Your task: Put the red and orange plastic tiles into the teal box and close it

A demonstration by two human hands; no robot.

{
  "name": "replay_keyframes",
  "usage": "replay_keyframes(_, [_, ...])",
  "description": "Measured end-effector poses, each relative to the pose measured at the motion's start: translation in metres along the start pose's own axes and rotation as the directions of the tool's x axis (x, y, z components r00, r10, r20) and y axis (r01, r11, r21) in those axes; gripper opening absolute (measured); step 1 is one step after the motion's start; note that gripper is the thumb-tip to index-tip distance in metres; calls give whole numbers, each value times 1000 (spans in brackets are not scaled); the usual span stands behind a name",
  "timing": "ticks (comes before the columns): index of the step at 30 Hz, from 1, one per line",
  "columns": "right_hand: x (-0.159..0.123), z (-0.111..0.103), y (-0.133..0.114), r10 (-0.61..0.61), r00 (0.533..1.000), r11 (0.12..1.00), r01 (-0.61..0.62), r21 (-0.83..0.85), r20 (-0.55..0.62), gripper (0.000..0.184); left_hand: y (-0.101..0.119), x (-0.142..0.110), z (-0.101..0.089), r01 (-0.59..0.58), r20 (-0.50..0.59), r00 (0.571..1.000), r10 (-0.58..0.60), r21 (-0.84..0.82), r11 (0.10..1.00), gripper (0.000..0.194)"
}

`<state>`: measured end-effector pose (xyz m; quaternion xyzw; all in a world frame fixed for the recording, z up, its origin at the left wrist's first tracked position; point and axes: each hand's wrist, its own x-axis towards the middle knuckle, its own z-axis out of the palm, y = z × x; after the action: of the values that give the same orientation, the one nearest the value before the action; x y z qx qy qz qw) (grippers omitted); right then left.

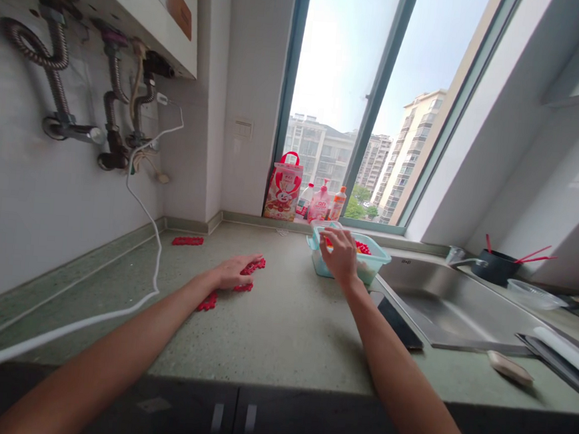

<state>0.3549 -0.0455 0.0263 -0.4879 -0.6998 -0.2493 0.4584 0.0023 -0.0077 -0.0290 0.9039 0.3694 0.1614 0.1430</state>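
My left hand (232, 273) is low over the counter, its thumb and fingers around a red knobbly strip (254, 266). Another red piece (244, 287) lies just under the thumb, and a third red piece (207, 302) is beside the wrist. Farther back on the left lies a separate flat red strip (187, 241). My right hand (341, 251) is at the left side of a light teal plastic basket (373, 267), fingers bent toward the thumb. What its fingertips hold is too small to make out. Small red pieces (363, 248) show inside the basket.
A steel sink (443, 299) is right of the basket, with a dark flat slab (399, 322) by its near-left edge. A pale bar (509, 368) lies in front. A white cable (158, 260) crosses the left counter. A red bag (284, 193) and bottles (319, 204) stand by the window.
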Motion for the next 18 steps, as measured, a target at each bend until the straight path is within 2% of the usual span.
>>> replay_keyframes(2, [-8, 17, -26, -193, 974, 969, 171, 178, 117, 26, -2, -2, 2, -65, -17, 998, 64, -79, 995, 90])
replay_keyframes(4, [-21, 39, -51, -312, 915, 926, 233, 297, 255, 31, -3, -3, 5, -116, -42, 993, 112, -122, 986, 93])
replay_keyframes(7, [-38, 70, -71, -317, 824, 929, 171, 328, 469, 49, -4, -4, 6, -128, -77, 990, 119, -117, 985, 94])
replay_keyframes(8, [-42, 77, -72, -310, 795, 931, 142, 338, 521, 48, -4, -4, 6, -124, -83, 990, 116, -111, 986, 94])
replay_keyframes(10, [-46, 85, -68, -295, 761, 928, 84, 363, 579, 34, -3, -3, 6, -116, -82, 991, 108, -107, 987, 94])
replay_keyframes(13, [-44, 83, -54, -200, 784, 941, -14, 339, 588, 20, -3, -3, 6, -89, -69, 994, 81, -112, 990, 95])
replay_keyframes(15, [-41, 78, -51, -122, 829, 949, -63, 308, 545, 20, -2, -2, 6, -69, -66, 996, 61, -117, 991, 96])
replay_keyframes(18, [-39, 73, -60, -53, 910, 928, -106, 356, 412, 24, -2, -2, 6, -71, -71, 996, 62, -126, 990, 96])
